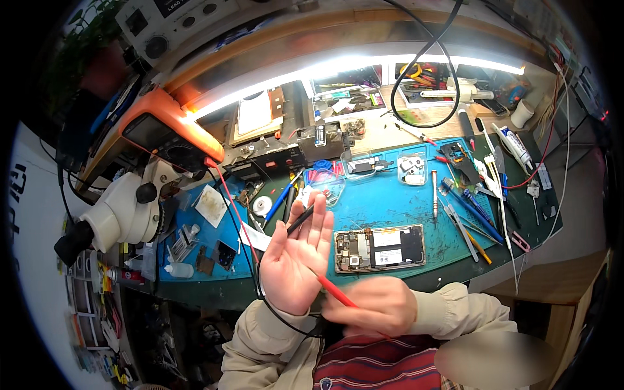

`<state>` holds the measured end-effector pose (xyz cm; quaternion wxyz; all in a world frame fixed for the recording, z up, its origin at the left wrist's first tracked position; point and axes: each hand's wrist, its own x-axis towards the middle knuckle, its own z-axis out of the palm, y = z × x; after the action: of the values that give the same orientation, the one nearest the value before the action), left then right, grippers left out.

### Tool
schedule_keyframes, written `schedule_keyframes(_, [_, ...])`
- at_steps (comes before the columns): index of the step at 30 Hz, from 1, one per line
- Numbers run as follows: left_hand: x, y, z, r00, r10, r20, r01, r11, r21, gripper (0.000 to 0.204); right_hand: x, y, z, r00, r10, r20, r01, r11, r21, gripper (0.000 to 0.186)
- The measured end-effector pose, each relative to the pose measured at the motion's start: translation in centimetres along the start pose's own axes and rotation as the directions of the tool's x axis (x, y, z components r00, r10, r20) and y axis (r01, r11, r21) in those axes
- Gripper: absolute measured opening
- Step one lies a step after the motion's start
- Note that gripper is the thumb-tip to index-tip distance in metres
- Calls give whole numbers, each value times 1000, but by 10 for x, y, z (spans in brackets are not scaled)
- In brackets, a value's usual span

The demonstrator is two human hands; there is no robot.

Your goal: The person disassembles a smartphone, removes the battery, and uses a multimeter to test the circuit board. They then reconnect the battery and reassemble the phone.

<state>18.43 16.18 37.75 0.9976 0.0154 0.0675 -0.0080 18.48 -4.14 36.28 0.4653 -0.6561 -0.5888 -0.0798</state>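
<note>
My left hand is turned palm up with its fingers extended, holding a black probe among them. My right hand, motion-blurred, grips a red probe that points toward my left palm; whether its tip touches the skin is unclear. Black and red leads hang beside my left hand. An opened phone with exposed board and battery lies just right of that hand on the blue mat. An orange multimeter with a red lead plugged in stands at upper left.
A white microscope stands at left. Clear boxes of small parts, screwdrivers, tweezers and cables crowd the back and right of the bench. A black cable loop hangs above. A wooden surface is at lower right.
</note>
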Motion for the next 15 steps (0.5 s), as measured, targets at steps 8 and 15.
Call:
schedule_keyframes(8, [1,16,-5,993,-85,87,-9,664,748,44,-10,11,-27,922,204,-330,-215,977,5,53])
schedule_keyframes(15, [22,17,-27,893,-212,397,-450,-384,807,24,-23,45,-46,600,777,-187,-734,629,256,18])
